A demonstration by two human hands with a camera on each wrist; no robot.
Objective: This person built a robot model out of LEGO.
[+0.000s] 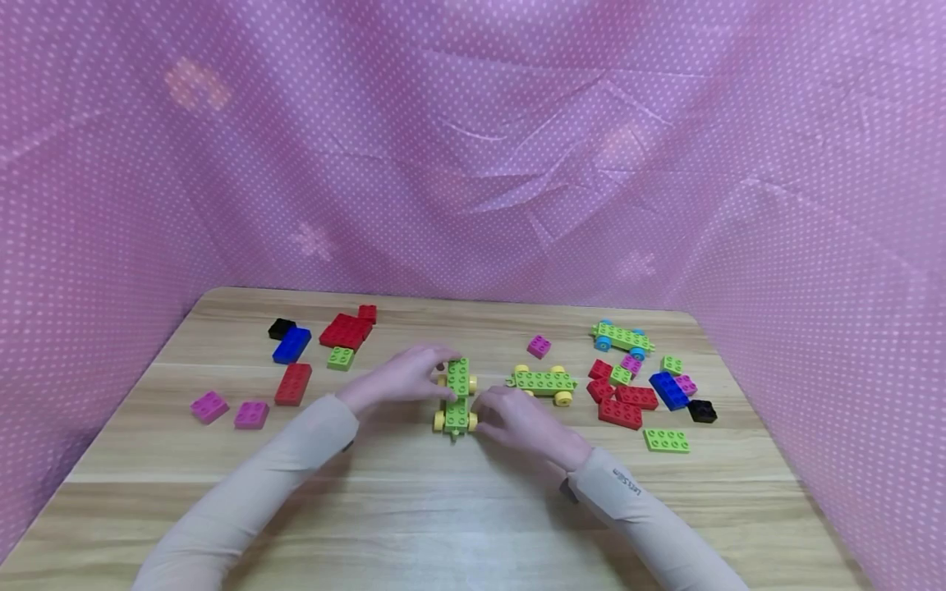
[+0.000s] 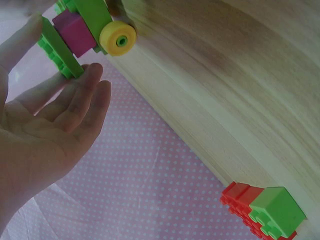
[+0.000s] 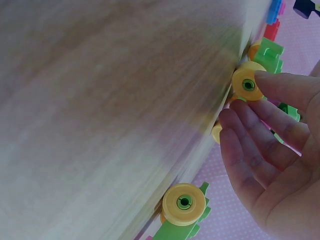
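A green toy car [image 1: 456, 394] with yellow wheels stands mid-table, pointing away from me. My left hand [image 1: 436, 369] holds its far end. In the left wrist view the thumb and fingers [image 2: 85, 82] pinch a green plate [image 2: 55, 47] that sits on a magenta brick [image 2: 75, 32], beside a yellow wheel [image 2: 118, 40]. My right hand [image 1: 488, 406] is at the car's near right side. Its straight fingers [image 3: 272, 82] touch a yellow wheel [image 3: 247, 82] in the right wrist view, where another yellow wheel [image 3: 184, 202] shows lower down.
A second green chassis with yellow wheels [image 1: 543, 382] lies right of the car, and one with blue wheels [image 1: 622, 336] farther back. Loose red [image 1: 345, 330], blue [image 1: 291, 345] and magenta bricks [image 1: 209, 406] lie left; red [image 1: 621, 406], blue [image 1: 668, 390] and green [image 1: 666, 441] ones right. Pink dotted cloth [image 1: 473, 164] walls the wooden table [image 1: 443, 509].
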